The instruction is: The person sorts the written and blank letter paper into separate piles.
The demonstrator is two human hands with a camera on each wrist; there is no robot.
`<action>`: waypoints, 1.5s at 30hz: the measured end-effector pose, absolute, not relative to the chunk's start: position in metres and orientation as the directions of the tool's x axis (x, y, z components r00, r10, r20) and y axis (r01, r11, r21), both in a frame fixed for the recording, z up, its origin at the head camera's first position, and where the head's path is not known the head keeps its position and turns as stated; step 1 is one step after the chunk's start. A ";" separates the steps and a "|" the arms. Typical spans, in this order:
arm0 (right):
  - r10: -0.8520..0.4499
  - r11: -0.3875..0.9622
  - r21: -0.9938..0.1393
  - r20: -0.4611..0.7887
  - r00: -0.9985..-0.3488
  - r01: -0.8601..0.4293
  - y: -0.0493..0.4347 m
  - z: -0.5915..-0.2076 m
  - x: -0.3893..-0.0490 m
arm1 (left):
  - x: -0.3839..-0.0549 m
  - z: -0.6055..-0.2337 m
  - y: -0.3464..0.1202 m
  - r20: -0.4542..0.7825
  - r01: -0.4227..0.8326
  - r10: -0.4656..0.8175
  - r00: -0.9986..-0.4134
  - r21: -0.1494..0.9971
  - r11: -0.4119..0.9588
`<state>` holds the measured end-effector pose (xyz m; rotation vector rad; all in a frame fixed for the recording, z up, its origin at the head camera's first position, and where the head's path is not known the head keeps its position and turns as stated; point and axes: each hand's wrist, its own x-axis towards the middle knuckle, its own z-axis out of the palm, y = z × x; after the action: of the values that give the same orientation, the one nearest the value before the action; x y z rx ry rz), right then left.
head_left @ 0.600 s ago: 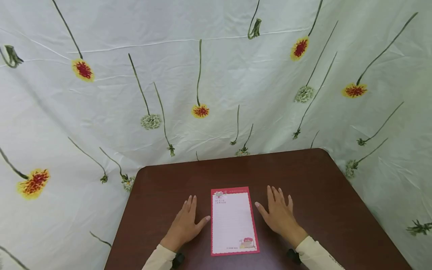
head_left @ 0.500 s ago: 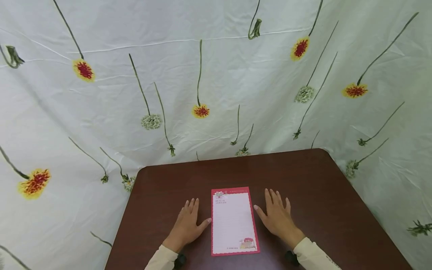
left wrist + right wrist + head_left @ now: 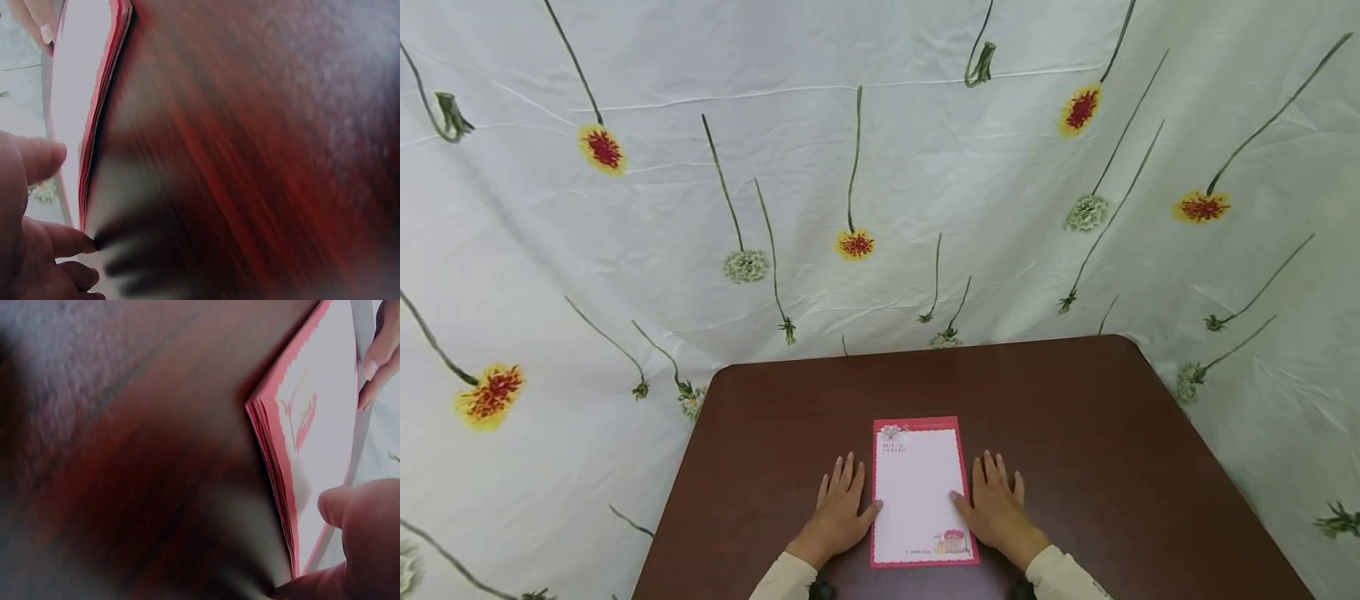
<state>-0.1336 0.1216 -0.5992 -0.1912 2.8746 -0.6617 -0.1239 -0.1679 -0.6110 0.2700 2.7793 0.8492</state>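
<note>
- left hand (image 3: 837, 521): i note it has drawn inward since half a second ago; fingers straight and flat on the surface (image 3: 1075, 417), thumb now touching the left edge of the notepad (image 3: 920, 492). grip holds nothing.
- right hand (image 3: 996, 510): likewise moved in; flat, thumb at the pad's right edge, holding nothing.
- notepad: a red-bordered stack of sheets, unmoved, lying near the front edge between both hands.
- my judgement: the hands now bracket the pad, ready to take hold of it.
- flowered cloth (image 3: 880, 167) hangs behind.
</note>
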 end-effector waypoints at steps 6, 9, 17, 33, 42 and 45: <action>-0.154 0.894 -0.440 -0.117 -0.981 -0.088 0.114 -0.602 -0.130 | -0.121 -0.609 -0.164 -0.158 0.113 0.248 -0.956 0.580 0.806; -0.154 0.888 -0.451 -0.120 -0.981 -0.085 0.112 -0.602 -0.130 | -0.120 -0.608 -0.163 -0.152 0.126 0.255 -0.955 0.571 0.811; -0.162 0.879 -0.470 -0.126 -0.979 -0.085 0.107 -0.600 -0.130 | -0.119 -0.616 -0.158 -0.112 0.151 0.264 -0.958 0.587 0.796; -0.116 0.872 -0.471 0.063 -0.991 -0.132 0.103 -0.602 -0.133 | -0.121 -0.607 -0.150 -0.019 0.192 0.253 -0.967 0.600 0.777; -0.035 0.854 -0.491 0.278 -0.960 -0.173 0.099 -0.594 -0.146 | -0.127 -0.603 -0.147 0.147 0.217 0.160 -0.976 0.601 0.769; -0.029 0.833 -0.525 0.270 -0.962 -0.173 0.097 -0.589 -0.148 | -0.127 -0.604 -0.146 0.134 0.179 0.121 -0.984 0.616 0.767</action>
<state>-0.1477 0.0973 -0.5888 -0.1819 3.2486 -0.9708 -0.1275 -0.1465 -0.6036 0.2578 3.0343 1.0715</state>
